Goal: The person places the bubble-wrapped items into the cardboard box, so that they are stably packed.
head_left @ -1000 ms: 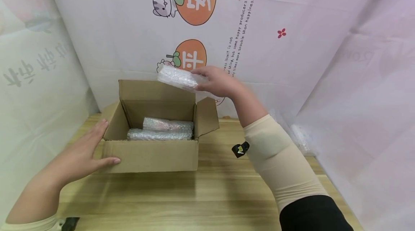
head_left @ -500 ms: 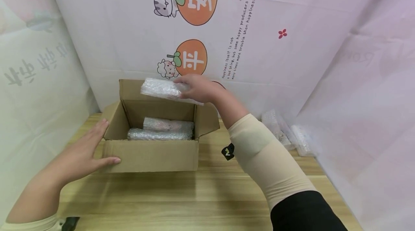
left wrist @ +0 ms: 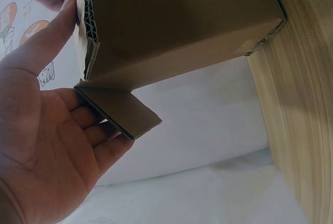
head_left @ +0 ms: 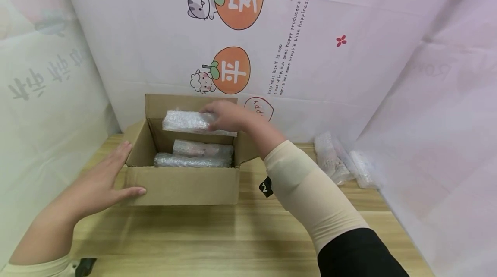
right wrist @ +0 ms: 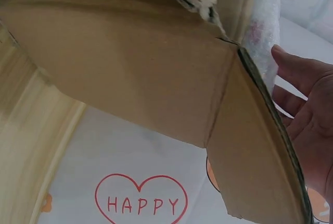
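An open cardboard box (head_left: pixel 182 186) stands on the wooden table, its flaps folded out. My left hand (head_left: pixel 93 186) rests at the box's left corner, thumb stretched along the front flap and fingers behind the side flap (left wrist: pixel 125 110). With my right hand (head_left: pixel 227 116) I grip a bubble-wrapped package (head_left: pixel 182 122) from above, between thumb and fingers. It hangs level over the back of the box opening. Beneath it, two more bubble-wrapped packages lie side by side in the box, a front one (head_left: pixel 190 161) and a back one (head_left: pixel 202 149). What the wrap encloses is unclear.
More bubble-wrapped items, one nearer (head_left: pixel 326 154) and one by the side wall (head_left: pixel 363 169), lie at the table's right. White printed sheets (head_left: pixel 349 78) wall the table at the back and both sides. The right flap (head_left: pixel 246 145) sticks out beneath my right forearm.
My right hand has carried the wrapped package left and down, from beyond the box's back right corner to over its opening. My left hand has stayed on the box.
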Action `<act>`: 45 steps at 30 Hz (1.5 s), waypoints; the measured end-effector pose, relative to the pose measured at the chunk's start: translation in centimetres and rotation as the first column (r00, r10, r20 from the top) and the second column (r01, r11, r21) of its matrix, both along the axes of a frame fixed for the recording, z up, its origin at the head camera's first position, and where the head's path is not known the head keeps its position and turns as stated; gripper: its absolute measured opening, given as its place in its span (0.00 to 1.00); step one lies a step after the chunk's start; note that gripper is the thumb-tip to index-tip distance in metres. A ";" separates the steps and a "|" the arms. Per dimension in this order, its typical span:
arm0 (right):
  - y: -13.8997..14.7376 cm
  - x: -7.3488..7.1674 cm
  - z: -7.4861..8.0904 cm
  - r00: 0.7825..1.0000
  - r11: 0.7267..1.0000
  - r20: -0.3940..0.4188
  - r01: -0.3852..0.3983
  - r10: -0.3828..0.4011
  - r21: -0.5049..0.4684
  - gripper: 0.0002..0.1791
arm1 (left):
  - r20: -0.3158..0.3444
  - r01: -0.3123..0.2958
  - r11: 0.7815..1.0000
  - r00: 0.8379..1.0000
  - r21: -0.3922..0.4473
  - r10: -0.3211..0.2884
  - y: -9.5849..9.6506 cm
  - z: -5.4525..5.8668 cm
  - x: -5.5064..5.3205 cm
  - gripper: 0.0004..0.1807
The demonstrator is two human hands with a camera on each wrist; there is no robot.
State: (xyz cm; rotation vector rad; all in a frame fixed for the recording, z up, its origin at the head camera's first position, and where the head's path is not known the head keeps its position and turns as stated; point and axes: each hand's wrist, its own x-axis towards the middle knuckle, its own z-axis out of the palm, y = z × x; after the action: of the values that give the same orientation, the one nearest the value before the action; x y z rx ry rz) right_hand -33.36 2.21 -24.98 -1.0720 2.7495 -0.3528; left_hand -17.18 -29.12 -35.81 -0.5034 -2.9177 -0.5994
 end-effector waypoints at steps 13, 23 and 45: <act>0.7 0.0 -0.8 1.000 0.998 -0.013 0.018 -0.017 0.068 0.33 | 0.012 0.014 1.000 1.000 0.016 -0.015 0.1 0.2 0.0 0.65; 2.8 -0.4 -0.7 0.999 0.996 0.013 0.047 -0.046 -0.078 0.37 | 0.027 0.012 0.999 1.000 0.036 -0.013 0.1 0.1 0.1 0.65; 13.3 -0.3 1.1 0.965 0.911 0.000 0.248 -0.263 -0.329 0.39 | 0.028 0.008 0.999 1.000 0.034 -0.009 0.1 0.1 0.1 0.65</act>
State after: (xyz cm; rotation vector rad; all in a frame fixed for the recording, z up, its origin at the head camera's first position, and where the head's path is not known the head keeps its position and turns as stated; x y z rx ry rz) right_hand -33.67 15.47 -23.86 -0.7830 2.9464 -0.8587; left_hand -17.08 -29.04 -35.75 -0.5075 -2.9279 -0.6616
